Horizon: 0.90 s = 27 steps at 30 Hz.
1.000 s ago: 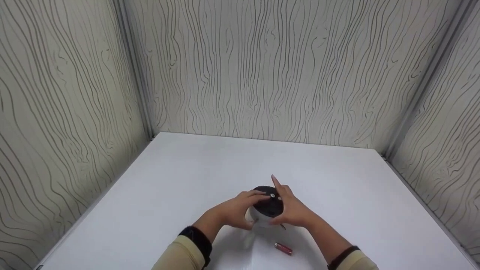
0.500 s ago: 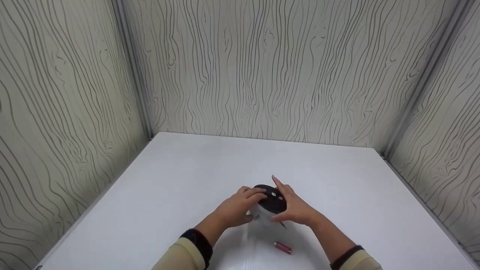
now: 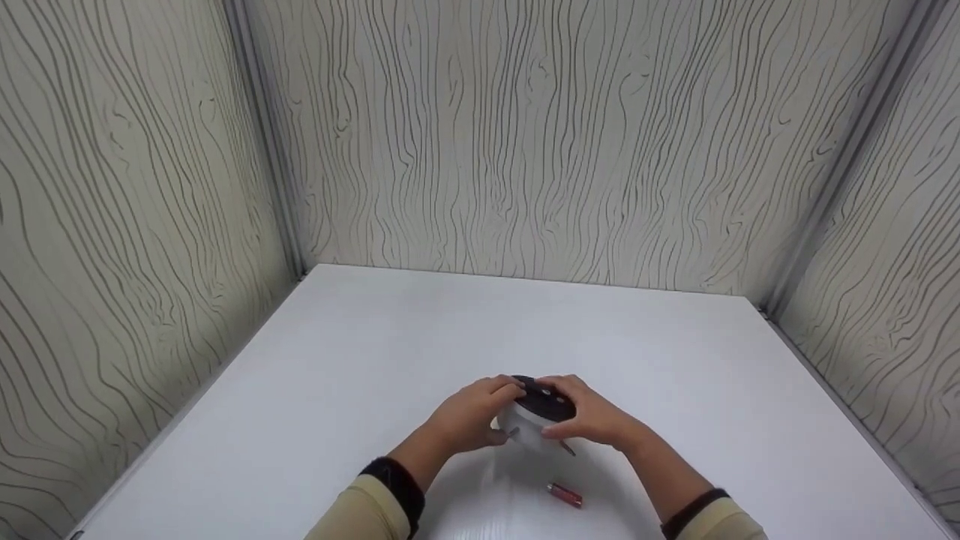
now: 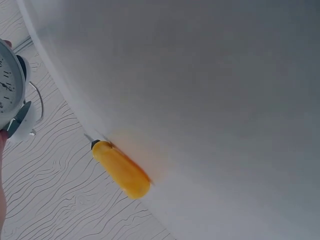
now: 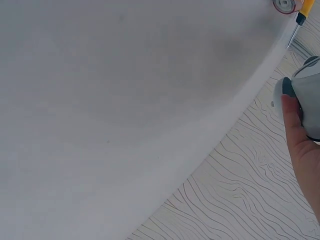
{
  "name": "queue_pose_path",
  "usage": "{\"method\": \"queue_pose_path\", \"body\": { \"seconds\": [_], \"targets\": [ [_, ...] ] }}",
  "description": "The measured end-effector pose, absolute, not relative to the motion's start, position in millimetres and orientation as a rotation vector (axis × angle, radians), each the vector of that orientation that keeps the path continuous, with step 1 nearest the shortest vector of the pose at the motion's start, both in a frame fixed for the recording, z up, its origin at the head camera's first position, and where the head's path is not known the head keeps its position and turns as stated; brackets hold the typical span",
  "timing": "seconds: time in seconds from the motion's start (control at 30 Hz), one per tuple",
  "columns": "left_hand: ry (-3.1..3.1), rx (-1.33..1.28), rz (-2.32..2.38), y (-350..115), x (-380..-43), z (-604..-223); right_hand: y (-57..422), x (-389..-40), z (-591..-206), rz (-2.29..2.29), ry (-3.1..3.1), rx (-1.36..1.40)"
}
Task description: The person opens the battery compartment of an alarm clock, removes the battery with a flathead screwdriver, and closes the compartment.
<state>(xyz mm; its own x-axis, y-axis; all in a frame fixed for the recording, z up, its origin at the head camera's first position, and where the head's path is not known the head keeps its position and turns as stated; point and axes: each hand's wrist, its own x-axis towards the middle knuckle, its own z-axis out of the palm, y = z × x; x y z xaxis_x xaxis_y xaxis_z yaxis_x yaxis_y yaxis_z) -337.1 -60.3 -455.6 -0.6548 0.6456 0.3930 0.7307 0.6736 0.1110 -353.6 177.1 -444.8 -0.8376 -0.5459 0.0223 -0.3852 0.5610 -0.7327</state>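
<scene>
A white twin-bell alarm clock (image 3: 529, 430) is held between both hands, its black back (image 3: 546, 405) with small knobs turned up toward the head camera. My left hand (image 3: 474, 414) grips its left side, fingers over the back's edge and thumb lower down. On the other side my right hand (image 3: 596, 414) curls round the rim, thumb at the near side. The left wrist view shows part of the numbered dial (image 4: 7, 82) and, on the table, a yellow-handled screwdriver (image 4: 121, 170). A red battery (image 3: 565, 495) lies on the table just nearer than the clock.
The white table (image 3: 360, 337) stretches out around the hands. Wood-grain patterned panels (image 3: 480, 135) enclose it at the back and on both sides. In the right wrist view, the screwdriver (image 5: 306, 7) and the battery (image 5: 285, 5) sit at the top right corner.
My right index finger, stretched out before, has come down onto the clock's back. The clock has tilted a little, and my left fingers have closed in over its edge. The battery stays put.
</scene>
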Motion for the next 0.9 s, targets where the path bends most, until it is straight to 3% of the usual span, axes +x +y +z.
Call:
{"method": "queue_pose_path", "body": {
  "seconds": [0.37, 0.6, 0.9],
  "targets": [
    [-2.645, -0.863, -0.706, -62.8, -336.8, -446.7, 198.7, -360.8, -437.6, -1.421, 2.356, -0.889],
    [-2.578, -0.766, -1.063, -60.2, -338.7, -440.4, 198.7, -357.4, -438.1, -1.405, 2.643, -1.026],
    [-2.524, -0.746, -1.418, -51.4, -335.4, -438.7, 194.9, -361.2, -442.6, -1.416, 2.792, -0.956]
  ]
}}
